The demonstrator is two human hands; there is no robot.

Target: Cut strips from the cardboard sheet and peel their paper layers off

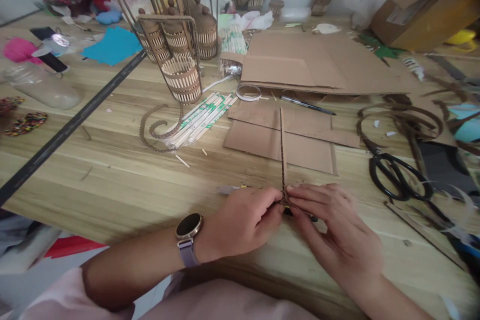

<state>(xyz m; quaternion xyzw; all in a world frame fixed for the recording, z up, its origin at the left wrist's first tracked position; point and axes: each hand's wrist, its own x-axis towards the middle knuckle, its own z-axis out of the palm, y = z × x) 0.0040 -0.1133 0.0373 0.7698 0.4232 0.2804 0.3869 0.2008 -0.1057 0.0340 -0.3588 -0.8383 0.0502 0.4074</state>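
Note:
A narrow cardboard strip (283, 152) stands out from between my fingertips, its corrugated edge showing, and extends away over flat cardboard pieces (251, 139). My left hand (249, 217), with a watch on its wrist, pinches the strip's near end. From the right, my right hand (335, 230) holds the same end, fingers close together and thumb below. Fingertips of both hands nearly meet there, and the exact grip is partly hidden. Beneath the hands lies a utility knife (228, 189), mostly covered, with its blade end showing on the left.
Cardboard lanterns with stick walls (182, 80) stand at the back left, beside packaged sticks (204, 117). Black scissors (399, 175) and curled strips (401, 112) lie right. Behind are a tape roll (248, 92), a pen (307, 105), large cardboard sheets (300, 60) and a box (423, 10).

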